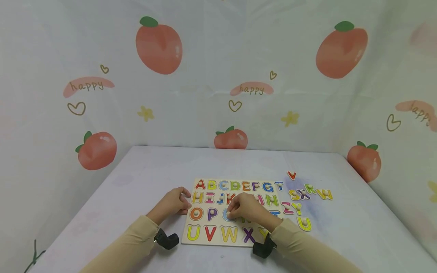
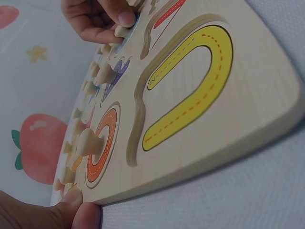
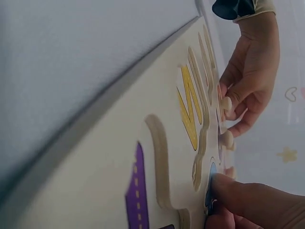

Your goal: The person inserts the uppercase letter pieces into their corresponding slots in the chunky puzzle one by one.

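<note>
A wooden alphabet puzzle board lies flat, its upper rows filled with knobbed letters. The right hand pinches the blue letter Q piece with thumb and fingers, over the third row beside the purple P. In the right wrist view the thumb lies against this blue piece. Fingertips of the left hand touch the board's left edge, close to the orange O. Bottom-row recesses show printed letters, among them a yellow U. The right hand covers part of the middle rows.
Loose letters lie right of the board: a pink Z, yellow Y, yellow U, purple X, green R, yellow W and red V. A blue T overlaps the board's upper right corner.
</note>
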Demonstrator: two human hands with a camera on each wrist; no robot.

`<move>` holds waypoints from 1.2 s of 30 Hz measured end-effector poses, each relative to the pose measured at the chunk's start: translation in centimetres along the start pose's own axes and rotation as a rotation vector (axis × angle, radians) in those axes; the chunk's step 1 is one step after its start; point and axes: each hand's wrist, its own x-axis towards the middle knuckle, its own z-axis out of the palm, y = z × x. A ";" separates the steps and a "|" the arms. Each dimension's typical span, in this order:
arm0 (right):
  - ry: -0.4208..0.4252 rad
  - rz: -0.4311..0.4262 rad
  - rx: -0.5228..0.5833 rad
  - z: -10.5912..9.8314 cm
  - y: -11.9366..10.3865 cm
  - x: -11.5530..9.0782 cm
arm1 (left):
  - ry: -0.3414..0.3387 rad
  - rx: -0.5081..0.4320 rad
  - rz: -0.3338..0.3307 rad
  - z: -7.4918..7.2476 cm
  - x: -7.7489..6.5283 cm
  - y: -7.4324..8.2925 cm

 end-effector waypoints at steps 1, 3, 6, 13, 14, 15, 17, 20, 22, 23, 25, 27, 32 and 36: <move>-0.002 0.001 -0.001 0.0 -0.1 0.0 | 0.000 0.000 0.000 0.0 0.0 0.0; -0.006 0.007 -0.002 -0.1 -0.2 0.0 | 0.000 -0.002 -0.004 0.0 -0.1 0.1; -0.014 0.014 0.000 -0.1 -0.3 0.0 | 0.001 -0.002 -0.009 0.0 -0.1 0.2; -0.027 0.006 -0.018 -0.1 -0.1 0.1 | 0.005 -0.004 -0.010 0.1 -0.1 0.0; -0.031 0.004 -0.012 -0.2 -0.1 0.1 | 0.005 -0.007 -0.011 0.1 -0.1 0.0; -0.034 0.001 -0.001 -0.3 0.0 0.0 | 0.005 -0.006 -0.012 0.1 -0.1 0.0; -0.035 -0.004 0.019 -0.7 0.2 -0.2 | 0.001 -0.002 -0.010 0.2 0.0 0.0; -0.012 0.000 0.052 -1.7 0.5 -0.7 | -0.003 -0.004 -0.011 0.2 0.0 0.1; 0.026 0.015 0.068 -2.8 0.8 -1.1 | -0.004 -0.006 -0.012 0.2 0.0 0.1; 0.046 0.018 0.071 -3.5 1.1 -1.2 | -0.005 -0.007 -0.014 0.2 0.0 0.1; 0.084 0.036 0.092 -4.9 1.5 -1.6 | -0.004 -0.005 -0.014 0.1 0.0 0.2; 0.119 0.044 0.100 -6.3 2.2 -2.2 | -0.003 -0.006 -0.014 0.0 0.0 0.2; 0.194 0.057 0.106 -9.9 4.5 -3.8 | -0.004 -0.007 -0.011 0.0 0.0 0.1; 0.266 0.101 0.100 -12.2 6.9 -4.9 | -0.005 -0.003 -0.010 0.0 -0.1 0.0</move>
